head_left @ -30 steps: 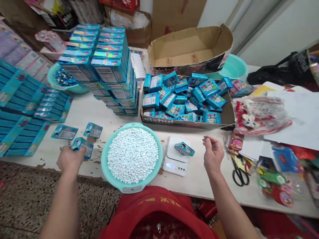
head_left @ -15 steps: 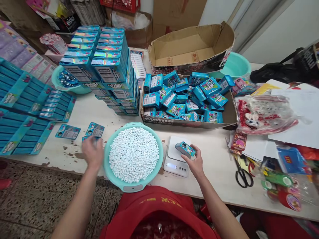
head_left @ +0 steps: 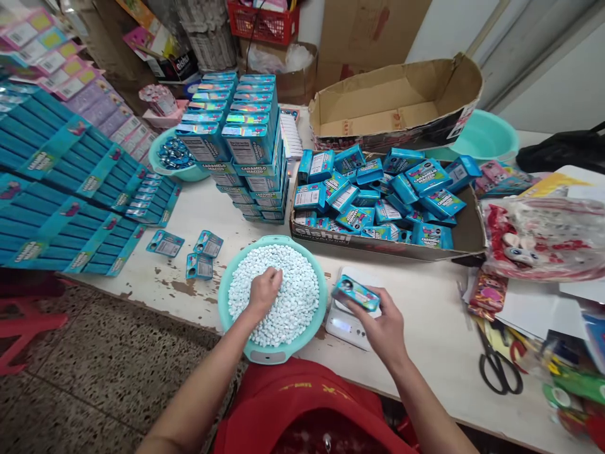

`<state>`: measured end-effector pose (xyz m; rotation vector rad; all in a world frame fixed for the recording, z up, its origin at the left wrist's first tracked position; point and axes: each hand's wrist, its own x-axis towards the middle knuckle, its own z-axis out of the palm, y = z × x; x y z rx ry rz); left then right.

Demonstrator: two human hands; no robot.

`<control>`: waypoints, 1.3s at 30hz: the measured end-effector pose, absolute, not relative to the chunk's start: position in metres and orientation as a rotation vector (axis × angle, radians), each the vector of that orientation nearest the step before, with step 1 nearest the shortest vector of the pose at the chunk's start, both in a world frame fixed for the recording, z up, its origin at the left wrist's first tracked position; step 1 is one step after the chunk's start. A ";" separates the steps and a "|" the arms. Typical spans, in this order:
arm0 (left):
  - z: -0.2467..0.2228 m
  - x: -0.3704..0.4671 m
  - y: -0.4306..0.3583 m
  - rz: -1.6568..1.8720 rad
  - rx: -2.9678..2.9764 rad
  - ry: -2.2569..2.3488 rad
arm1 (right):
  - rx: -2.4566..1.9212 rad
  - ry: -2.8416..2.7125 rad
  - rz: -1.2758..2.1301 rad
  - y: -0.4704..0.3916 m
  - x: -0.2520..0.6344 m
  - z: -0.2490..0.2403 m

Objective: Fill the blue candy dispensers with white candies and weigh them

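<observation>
My left hand [head_left: 265, 291] is closed over the white candies [head_left: 293, 302], its fingers curled; what they hold, if anything, is hidden. The candies fill a round mint-green basin [head_left: 267, 354] at the table's front edge. In my right hand [head_left: 386, 325] is a small blue candy tin [head_left: 355, 292], tilted and gripped between thumb and fingers. It hangs above a white digital scale [head_left: 347, 328] with a lit display. Left of the basin lie three flat blue printed pieces, among them a blue card [head_left: 165, 243].
Behind the scale, a cardboard box [head_left: 331, 238] is heaped with blue tins. Stacked blue display boxes [head_left: 258, 170] stand behind the basin, more at the far left. Black scissors [head_left: 500, 372] and a plastic bag of toys [head_left: 543, 236] lie at the right.
My left hand has moved right, from the flat blue pieces into the basin of candies. My right hand still holds the tin over the scale. The camera view has shifted left.
</observation>
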<state>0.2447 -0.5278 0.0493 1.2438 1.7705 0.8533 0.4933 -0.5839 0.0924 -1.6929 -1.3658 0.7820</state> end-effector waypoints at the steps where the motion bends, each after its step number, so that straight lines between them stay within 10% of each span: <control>1: 0.057 0.244 -0.526 0.975 1.015 1.712 | -1.643 -1.459 0.790 -0.583 0.483 0.098; 6: 0.109 0.251 -0.526 1.220 0.277 1.177 | -1.451 -1.840 0.825 -0.577 0.434 0.109; 27: 0.129 0.289 -0.522 1.543 0.566 1.197 | -1.485 -1.897 0.826 -0.562 0.410 0.102; 39: 0.068 0.239 -0.514 0.753 1.515 1.847 | -1.559 -1.329 0.861 -0.578 0.503 0.076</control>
